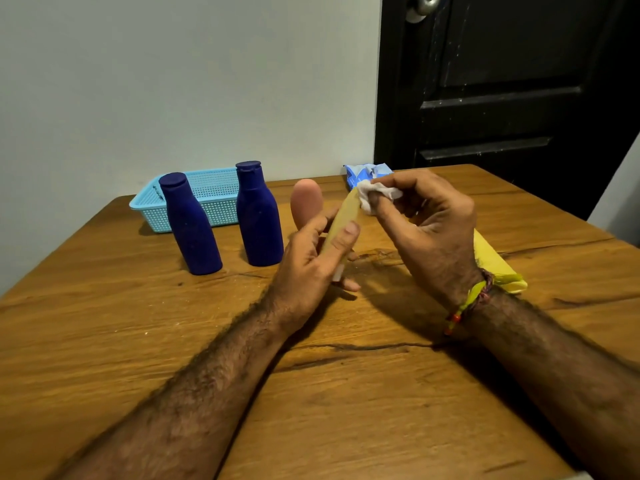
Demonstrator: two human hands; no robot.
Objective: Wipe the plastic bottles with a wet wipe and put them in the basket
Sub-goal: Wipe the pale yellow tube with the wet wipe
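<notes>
The left hand (313, 252) grips a slim yellowish bottle (343, 223), thumb laid along its near side and fingers curled behind it, holding it tilted with its upper end pointing far and to the right. The right hand (429, 223) pinches a crumpled white wet wipe (375, 195) between thumb and curled fingers and presses it against the upper end of that bottle. A beaded thread bracelet (467, 303) circles the right wrist.

Just behind the left hand stands a pink bottle (306, 202), partly hidden by the fingers. To its left stand two dark blue bottles, upright on the wooden table (138, 341): the right blue bottle (258, 214) is near the pink one, the left blue bottle (189, 225) is a little nearer the viewer. Behind both, at the far left edge of the table, sits a light blue mesh basket (214, 195); no bottle shows inside it.

Beyond the right hand, at the far edge, lies a blue wipes packet (363, 173). A yellow cloth (495, 265) lies on the table under and right of the right wrist. A black door (502, 81) stands behind.
</notes>
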